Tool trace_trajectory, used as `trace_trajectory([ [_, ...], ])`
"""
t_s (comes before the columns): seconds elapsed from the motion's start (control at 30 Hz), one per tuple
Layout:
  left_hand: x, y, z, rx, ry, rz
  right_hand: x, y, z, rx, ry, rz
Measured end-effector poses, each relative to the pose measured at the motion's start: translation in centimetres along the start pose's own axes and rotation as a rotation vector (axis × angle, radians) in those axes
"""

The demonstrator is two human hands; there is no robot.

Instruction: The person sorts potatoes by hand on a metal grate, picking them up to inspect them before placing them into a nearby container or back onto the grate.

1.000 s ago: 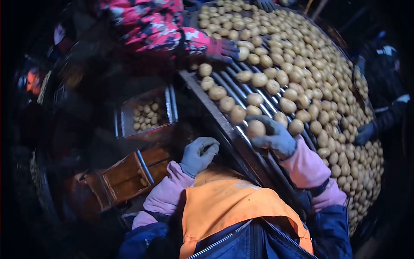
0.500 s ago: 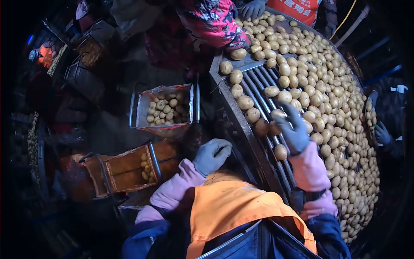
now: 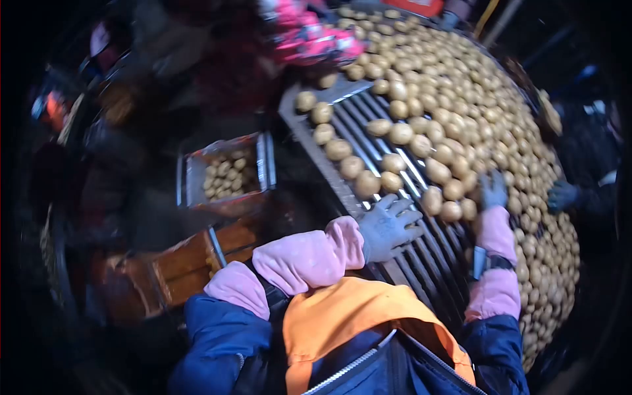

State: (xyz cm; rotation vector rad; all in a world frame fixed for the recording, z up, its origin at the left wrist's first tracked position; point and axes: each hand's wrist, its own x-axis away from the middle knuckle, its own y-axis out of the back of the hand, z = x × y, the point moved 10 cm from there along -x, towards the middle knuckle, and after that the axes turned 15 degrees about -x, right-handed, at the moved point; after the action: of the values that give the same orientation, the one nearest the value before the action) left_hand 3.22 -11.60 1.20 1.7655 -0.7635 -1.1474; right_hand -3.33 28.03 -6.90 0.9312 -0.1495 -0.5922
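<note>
Change since earlier frame: left hand (image 3: 388, 226) has moved from the edge of the frame, where it lay curled, onto the roller bars; right hand (image 3: 492, 191) has shifted farther right, into the potatoes.
Left hand: grey-gloved, fingers spread, lying flat on the roller table (image 3: 431, 253); open, holding nothing.
Nearest to left hand: a potato (image 3: 367, 184) just beyond the fingertips, not touching.
Right hand: grey-gloved, palm down among the potatoes at the right of the bars; whether it closes on one cannot be told, as the fingers are blurred.
Nearest to right hand: two potatoes (image 3: 451, 210) just to its left, close against the glove.
Potatoes, general: dense layer (image 3: 487, 105) covering the far and right parts of the table; scattered single ones on the bare bars nearer the wearer.
Wearer's clothing: pink sleeves (image 3: 309, 255), orange vest over a blue jacket.
Left of table: metal-framed bin (image 3: 226, 172) holding small potatoes; below it a wooden chute (image 3: 191, 263).
Other persons: a sleeve in red-patterned fabric (image 3: 309, 36) at the top of the table; a gloved hand (image 3: 563, 195) at the right edge.
</note>
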Motion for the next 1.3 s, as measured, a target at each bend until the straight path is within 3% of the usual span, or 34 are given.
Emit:
trace_trajectory([
  [0.03,-1.0,-1.6,-0.6,-0.059,-0.068,0.045,0.8,-1.8,2.1,0.200,0.100,0.054],
  [0.1,-2.9,-3.2,-1.4,-0.109,-0.200,0.162,5.0,-3.2,10.1,-0.034,0.120,0.140],
  [0.17,-3.2,-6.3,-0.4,-0.198,-0.228,0.156,8.2,-5.1,14.9,0.077,0.114,0.182],
  [0.2,-3.8,-6.1,0.7,-0.229,-0.188,0.257,9.5,-5.6,16.2,0.049,0.146,0.148],
  [0.23,-4.1,-5.3,2.2,-0.215,-0.133,0.206,10.6,-5.8,17.0,0.019,0.181,0.119],
  [0.27,-4.2,-4.2,3.5,-0.205,-0.091,0.253,11.6,-6.6,17.6,-0.120,0.212,0.219],
  [0.37,-3.8,-2.7,7.8,-0.233,-0.009,0.105,15.8,-4.9,19.4,-0.415,0.314,0.376],
  [0.4,-4.2,-2.1,9.7,-0.295,0.048,0.257,17.2,-2.1,20.7,-0.453,0.299,0.395],
  [0.47,-3.1,-2.2,14.0,-0.373,0.167,0.104,18.8,2.1,17.9,-0.506,0.184,0.293],
  [0.5,-2.6,-0.9,14.7,-0.553,0.176,0.034,19.5,4.4,14.5,-0.508,0.109,0.218],
  [0.53,-2.2,-1.4,17.4,-0.413,0.265,0.057,20.6,7.3,10.2,-0.513,0.166,0.008],
  [0.57,-2.6,-1.2,18.5,-0.296,0.393,0.185,21.9,11.0,6.6,-0.469,-0.073,-0.068],
  [0.6,-2.9,0.5,17.3,-0.406,0.333,-0.016,23.7,14.9,2.5,-0.394,0.024,-0.276],
  [0.63,-3.8,1.7,15.9,-0.330,0.369,-0.139,25.5,19.3,-0.2,-0.389,-0.135,-0.407],
  [0.67,-5.5,1.4,13.9,-0.188,0.318,-0.200,27.8,23.0,-6.7,-0.324,-0.166,-0.580],
  [0.7,-7.4,1.1,11.5,-0.045,0.272,-0.256,29.3,27.5,-8.4,-0.334,-0.208,-0.672],
  [0.83,-17.5,-1.4,-5.6,0.258,-0.170,0.012,36.1,42.3,-24.3,-0.394,-0.282,-0.961],
  [0.9,-20.4,-5.0,-11.9,0.256,-0.371,0.140,37.8,47.8,-25.6,-0.423,-0.337,-1.033],
  [1.0,-24.4,-8.3,-20.6,0.227,-0.596,0.087,38.5,51.7,-29.4,-0.551,-0.445,-0.993],
  [1.1,-27.2,-11.0,-28.0,0.168,-0.786,0.134,36.1,51.7,-32.7,-0.609,-0.398,-1.043],
  [1.13,-27.4,-11.9,-30.4,0.132,-0.855,0.112,35.7,49.8,-32.2,-0.747,-0.627,-1.113],
  [1.23,-27.3,-16.6,-36.2,0.088,-0.970,0.125,33.4,49.7,-37.0,-0.742,-0.390,-0.873],
  [1.3,-28.3,-16.5,-37.5,0.090,-0.873,0.165,31.2,48.2,-35.4,-0.563,-0.451,-0.769],
])
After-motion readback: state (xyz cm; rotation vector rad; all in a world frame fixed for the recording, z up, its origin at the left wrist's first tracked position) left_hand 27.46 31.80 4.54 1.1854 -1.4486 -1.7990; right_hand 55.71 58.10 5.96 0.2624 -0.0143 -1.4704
